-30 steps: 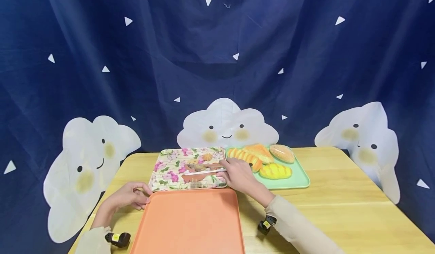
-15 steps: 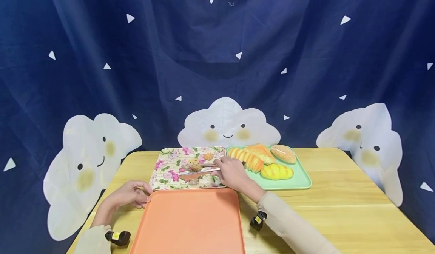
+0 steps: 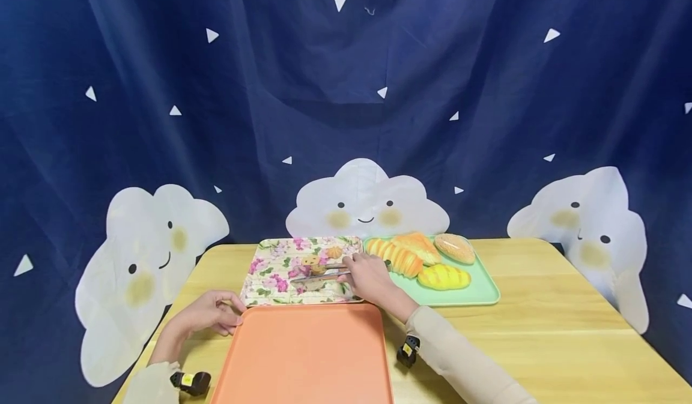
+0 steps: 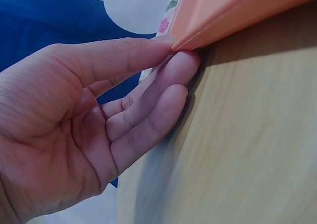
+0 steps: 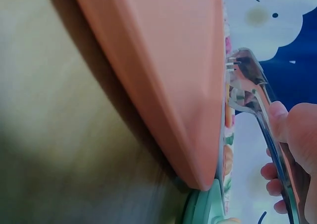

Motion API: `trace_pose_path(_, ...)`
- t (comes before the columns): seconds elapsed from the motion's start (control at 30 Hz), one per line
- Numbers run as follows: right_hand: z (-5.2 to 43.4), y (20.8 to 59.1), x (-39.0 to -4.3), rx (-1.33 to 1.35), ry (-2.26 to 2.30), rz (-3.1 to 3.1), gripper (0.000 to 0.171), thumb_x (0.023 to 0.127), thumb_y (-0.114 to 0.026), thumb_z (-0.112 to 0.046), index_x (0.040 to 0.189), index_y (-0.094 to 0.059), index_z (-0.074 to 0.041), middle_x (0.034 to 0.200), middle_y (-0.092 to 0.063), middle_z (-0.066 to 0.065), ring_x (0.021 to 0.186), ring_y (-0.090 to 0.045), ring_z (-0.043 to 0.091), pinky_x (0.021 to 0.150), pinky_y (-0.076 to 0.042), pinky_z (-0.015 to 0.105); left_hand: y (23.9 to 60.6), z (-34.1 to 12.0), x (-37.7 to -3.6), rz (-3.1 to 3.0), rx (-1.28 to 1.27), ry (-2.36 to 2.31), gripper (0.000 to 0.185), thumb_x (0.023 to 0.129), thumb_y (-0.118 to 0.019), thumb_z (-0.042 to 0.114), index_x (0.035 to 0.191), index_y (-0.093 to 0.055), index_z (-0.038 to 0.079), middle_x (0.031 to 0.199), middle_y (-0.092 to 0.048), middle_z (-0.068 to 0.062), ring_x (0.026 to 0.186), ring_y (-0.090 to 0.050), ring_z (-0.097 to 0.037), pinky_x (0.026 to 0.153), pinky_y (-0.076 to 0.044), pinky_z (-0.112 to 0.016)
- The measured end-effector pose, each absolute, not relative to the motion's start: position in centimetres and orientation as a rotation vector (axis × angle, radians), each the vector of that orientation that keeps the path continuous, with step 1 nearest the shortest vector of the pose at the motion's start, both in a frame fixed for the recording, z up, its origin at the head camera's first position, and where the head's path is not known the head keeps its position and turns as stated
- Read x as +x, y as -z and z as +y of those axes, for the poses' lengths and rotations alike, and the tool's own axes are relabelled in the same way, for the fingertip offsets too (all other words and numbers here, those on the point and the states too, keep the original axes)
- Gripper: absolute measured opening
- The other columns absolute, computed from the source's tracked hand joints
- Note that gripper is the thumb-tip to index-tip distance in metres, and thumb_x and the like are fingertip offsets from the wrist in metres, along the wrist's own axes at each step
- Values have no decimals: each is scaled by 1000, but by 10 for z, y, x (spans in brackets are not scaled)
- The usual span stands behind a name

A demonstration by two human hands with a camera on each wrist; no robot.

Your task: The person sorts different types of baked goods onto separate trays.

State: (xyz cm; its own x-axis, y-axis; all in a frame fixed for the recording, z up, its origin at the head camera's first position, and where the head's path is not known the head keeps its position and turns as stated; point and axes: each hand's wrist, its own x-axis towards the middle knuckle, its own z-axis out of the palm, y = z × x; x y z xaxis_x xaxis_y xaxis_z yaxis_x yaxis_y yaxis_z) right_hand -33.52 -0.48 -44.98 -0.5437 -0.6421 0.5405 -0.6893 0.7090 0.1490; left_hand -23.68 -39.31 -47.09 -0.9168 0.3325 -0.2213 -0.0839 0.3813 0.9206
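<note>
While both hands work the near edge of the table [image 3: 567,332], status, biggest item first:

orange tray [image 3: 305,356]: nearest the person; its far left corner touches the left hand's fingertips, its far right corner lies just short of the right hand.
floral tray [image 3: 270,272]: just beyond the orange tray, under the right hand's reach.
green tray [image 3: 476,293]: to the right of the right hand, carrying bread rolls [image 3: 444,276].
left hand [image 3: 202,314]: fingers relaxed and nearly straight, tips against the orange tray's corner; holds nothing.
right hand [image 3: 370,278]: fingers curled round the tongs' handle end.
tongs [image 3: 319,272]: over the floral tray; long axis runs roughly left-right across it, tips pointing left away from the hand, beside a small brown pastry [image 3: 310,261]. From the wrist view, arms look narrow; can't tell if anything is between them.
risk: pastry is small, and a shallow bite at the tips could let it slip or roll off; the grip sits far from the tips, so little control there.
risk 2: left hand only rests on the orange tray, so a knock could slide it.
</note>
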Motion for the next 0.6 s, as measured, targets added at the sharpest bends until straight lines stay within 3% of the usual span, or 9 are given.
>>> trace_pose_path(0.37,-9,450,-338,941,-90,-2464,29,92,-74,-40,95,-66,-13,69,-57,1,57,-49,14,45,-32,23,470,-393,-234,2253,228,-1560,32,91,-70,5,114,-61,-16,80,-74,-8,68,-71,-16,63,-62,-32)
trace_pose_path(0.6,-8,446,-338,939,-47,-2598,41,95,-68,-47,111,-67,-10,84,-66,6,68,-61,18,52,-47,27,470,-393,-236,2281,205,-1536,29,89,-71,5,111,-63,-12,78,-72,-3,68,-70,-17,64,-62,-32)
